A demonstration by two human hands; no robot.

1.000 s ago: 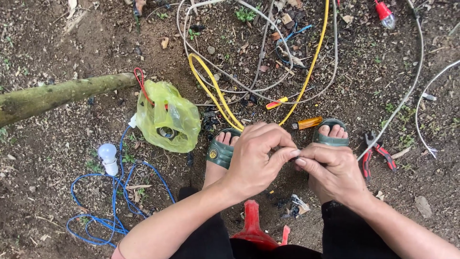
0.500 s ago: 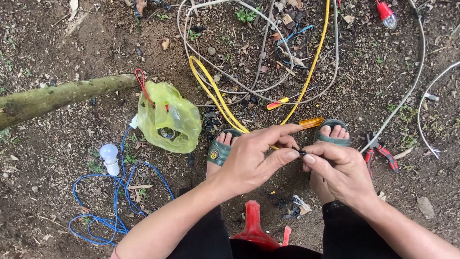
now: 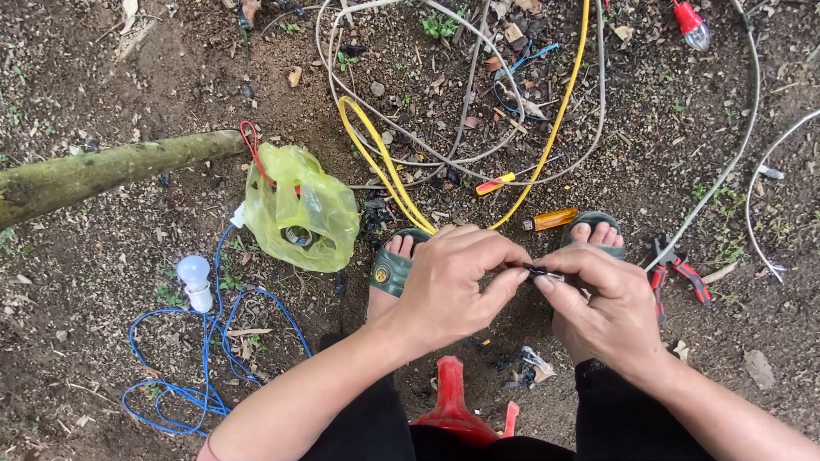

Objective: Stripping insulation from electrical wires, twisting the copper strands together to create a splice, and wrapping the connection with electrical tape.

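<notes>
Single head view, steep downward, close over hands [image 3: 530,294]

The plastic bag [image 3: 301,209] lies left of the two sandalled feet, with the bulb [image 3: 195,279] and coiled cable [image 3: 201,358] further left, the log [image 3: 102,173] behind them, and pliers [image 3: 675,266] right of the feet.

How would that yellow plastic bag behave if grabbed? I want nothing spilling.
The yellow plastic bag looks thin and crumpled, so probably floppy and light. A round item shows through it, so it may sag and swing. Its red handle seems the safest grip.
</notes>
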